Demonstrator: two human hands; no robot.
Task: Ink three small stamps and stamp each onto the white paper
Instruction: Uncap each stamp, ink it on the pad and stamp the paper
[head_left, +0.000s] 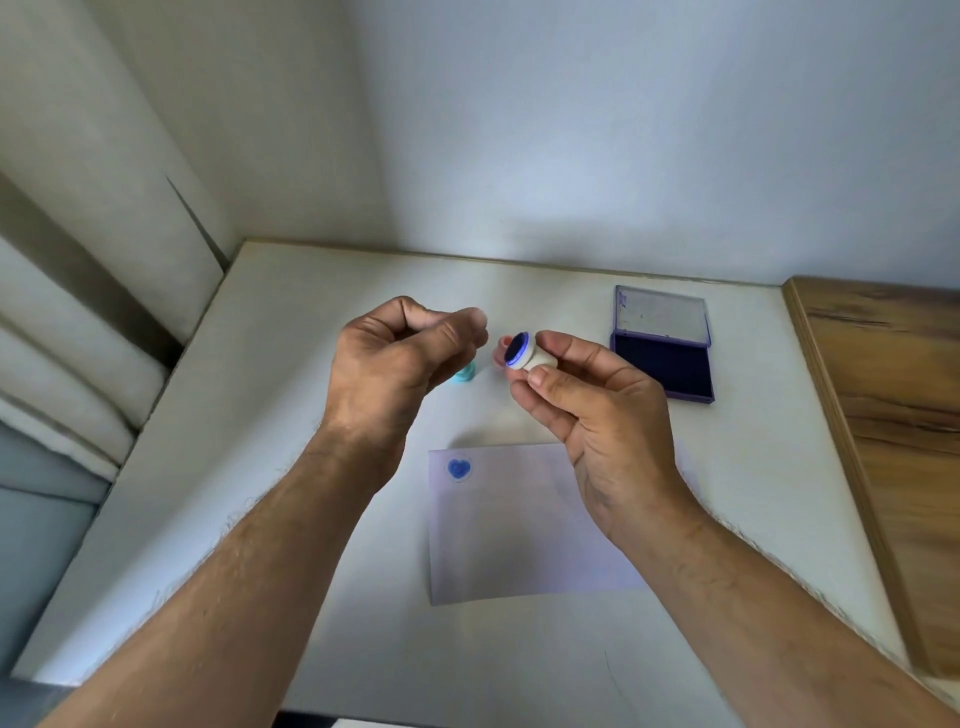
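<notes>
Blue ink covers the round face of a small white stamp (525, 354), which is pinched near the centre of the frame between the thumb and fingertips of the right hand (597, 415); the inked face is turned toward the left of the frame, and the stamp is held in the air above the table (291, 395). The left hand (400, 358) is raised just left of the stamp, apart from it, with its fingers curled inward toward the thumb; whether anything is pinched there cannot be told, since the fingertips are blurred. A light blue stamp (464, 375) is seen on the table, partly hidden behind the left hand, and a pink stamp (503, 349) is partly hidden behind the held stamp. The white paper (509, 535) lies flat on the table in the lower centre of the frame, beneath the right wrist, and a blue heart print (459, 468) is visible near its upper left corner. An open purple ink pad (662, 358), its clear lid tilted back, rests on the table at the right of the frame, well apart from the paper. A wooden panel (893, 426) is seen along the table's right edge.
</notes>
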